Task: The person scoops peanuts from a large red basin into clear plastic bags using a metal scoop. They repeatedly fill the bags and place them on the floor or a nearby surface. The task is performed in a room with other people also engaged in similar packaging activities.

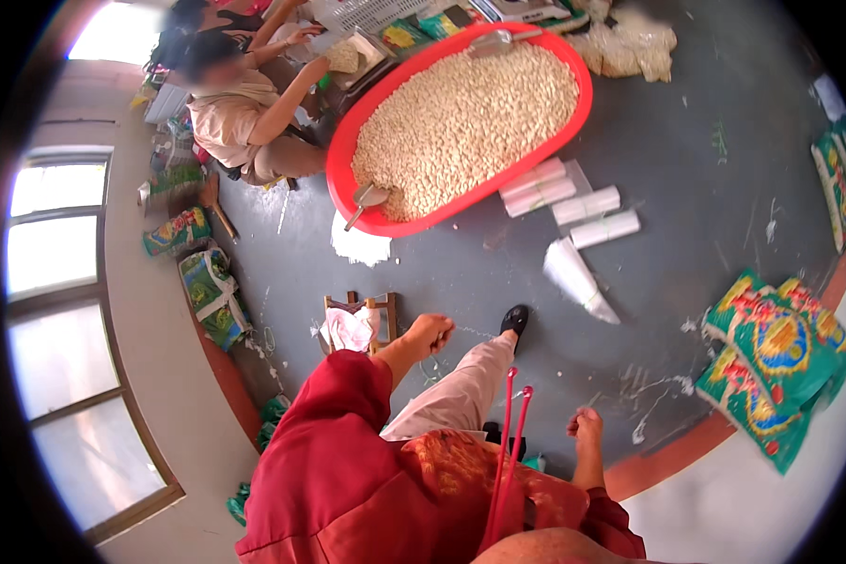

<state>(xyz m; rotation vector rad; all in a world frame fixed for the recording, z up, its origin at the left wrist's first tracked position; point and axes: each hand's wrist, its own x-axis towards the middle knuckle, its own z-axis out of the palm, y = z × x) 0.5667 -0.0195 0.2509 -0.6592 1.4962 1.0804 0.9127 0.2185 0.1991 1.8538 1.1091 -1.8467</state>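
My left hand [430, 336] is closed in a fist in front of the low wooden stool [392, 320]. A thin pale thread [473, 331] shows beside this fist; whether the fingers grip it I cannot tell. My right hand [587, 425] hangs low on the right with its fingers curled in, and anything in them is too small to make out. Both arms have dark red sleeves. A pink-and-white cloth [350, 329] lies on the stool. Ahead stands a big red oval tub [336, 155] full of pale beans or kernels [465, 122], with one metal scoop [369, 196] at its near left rim.
Rolls of clear plastic bags [606, 228] lie right of the tub. Green printed sacks [780, 362] lean by the right wall; more bags [214, 296] line the left wall. A co-worker [240, 122] sits beyond the tub's left end. A second scoop [498, 41] rests at its far rim.
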